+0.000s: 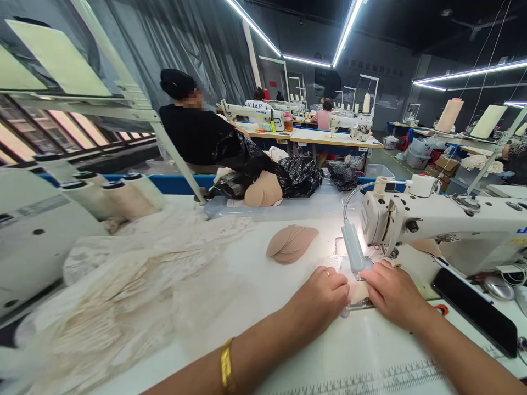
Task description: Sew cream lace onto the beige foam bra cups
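My left hand point(323, 299) is closed on a pale, sheer piece of fabric point(357, 292) in front of the sewing machine point(436, 216). A ring and a gold bracelet show on that arm. On the fabric's other side my right hand point(393, 291) has its fingers bent down, pinching it near the needle area. The lamp head point(353, 247) hides part of the cloth and the needle. Beyond my left hand lies a small fanned stack of beige bra pads point(291, 244). White lace garments point(135, 285) are spread over the table at left.
A black phone point(475, 310) lies right of my right hand, near orange-handled scissors point(442, 310). Ruler markings point(382, 378) run along the front edge. Thread cones point(140, 195) stand at left. Across the table are black plastic bags point(302, 175), more beige pads point(264, 189) and a seated co-worker point(193, 131).
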Demonstrator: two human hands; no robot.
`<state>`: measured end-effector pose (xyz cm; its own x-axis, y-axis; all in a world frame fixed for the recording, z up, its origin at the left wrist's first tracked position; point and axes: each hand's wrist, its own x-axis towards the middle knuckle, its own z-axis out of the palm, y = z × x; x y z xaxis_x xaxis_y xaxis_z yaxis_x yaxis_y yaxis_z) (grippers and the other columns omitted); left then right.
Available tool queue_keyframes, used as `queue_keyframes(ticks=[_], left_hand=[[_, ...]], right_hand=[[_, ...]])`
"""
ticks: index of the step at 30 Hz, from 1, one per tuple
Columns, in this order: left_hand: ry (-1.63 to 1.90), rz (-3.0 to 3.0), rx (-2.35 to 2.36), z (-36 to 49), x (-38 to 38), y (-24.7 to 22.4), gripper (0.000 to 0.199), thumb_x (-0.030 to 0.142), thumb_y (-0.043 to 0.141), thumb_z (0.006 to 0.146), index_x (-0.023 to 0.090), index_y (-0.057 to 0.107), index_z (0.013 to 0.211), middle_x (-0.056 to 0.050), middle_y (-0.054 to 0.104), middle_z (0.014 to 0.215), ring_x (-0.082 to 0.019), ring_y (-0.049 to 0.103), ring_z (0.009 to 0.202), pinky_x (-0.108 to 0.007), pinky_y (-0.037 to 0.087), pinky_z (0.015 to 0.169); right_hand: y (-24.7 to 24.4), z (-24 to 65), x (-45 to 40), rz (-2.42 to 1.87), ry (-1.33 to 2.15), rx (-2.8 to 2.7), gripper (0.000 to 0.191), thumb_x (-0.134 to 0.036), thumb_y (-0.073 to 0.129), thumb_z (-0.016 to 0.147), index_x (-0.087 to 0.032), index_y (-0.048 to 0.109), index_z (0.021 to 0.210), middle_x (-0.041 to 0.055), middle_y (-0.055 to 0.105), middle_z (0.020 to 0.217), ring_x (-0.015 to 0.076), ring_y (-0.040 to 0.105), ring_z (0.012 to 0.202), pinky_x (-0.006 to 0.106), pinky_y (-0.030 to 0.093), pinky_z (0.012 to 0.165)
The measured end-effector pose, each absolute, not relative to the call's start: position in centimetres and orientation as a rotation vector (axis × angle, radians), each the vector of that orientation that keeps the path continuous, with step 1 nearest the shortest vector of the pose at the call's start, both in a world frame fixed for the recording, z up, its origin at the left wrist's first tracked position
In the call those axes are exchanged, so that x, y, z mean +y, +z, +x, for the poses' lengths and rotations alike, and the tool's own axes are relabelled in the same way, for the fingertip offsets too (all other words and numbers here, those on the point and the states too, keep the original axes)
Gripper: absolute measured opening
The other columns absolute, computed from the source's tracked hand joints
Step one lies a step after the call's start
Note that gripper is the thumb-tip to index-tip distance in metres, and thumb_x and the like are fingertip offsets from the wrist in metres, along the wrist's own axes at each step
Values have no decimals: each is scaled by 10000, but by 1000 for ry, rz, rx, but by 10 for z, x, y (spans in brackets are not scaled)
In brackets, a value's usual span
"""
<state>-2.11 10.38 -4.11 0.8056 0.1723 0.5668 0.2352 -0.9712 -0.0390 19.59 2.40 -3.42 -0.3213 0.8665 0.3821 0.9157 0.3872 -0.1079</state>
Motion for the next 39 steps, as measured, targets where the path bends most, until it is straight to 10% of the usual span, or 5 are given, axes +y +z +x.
queue_keyframes(ticks=[39], left_hand=[[-790, -3021, -134, -5, 132, -40, 257, 214, 489, 1042, 195, 556, 794, -42, 650, 827, -192, 518, 710, -352, 439, 716]], right_hand=[[-37, 210, 19, -1411, -191, -2323, 244, -87, 458, 954, -223, 654, 1006, 16, 629, 759, 195, 534, 687, 306, 370, 627]])
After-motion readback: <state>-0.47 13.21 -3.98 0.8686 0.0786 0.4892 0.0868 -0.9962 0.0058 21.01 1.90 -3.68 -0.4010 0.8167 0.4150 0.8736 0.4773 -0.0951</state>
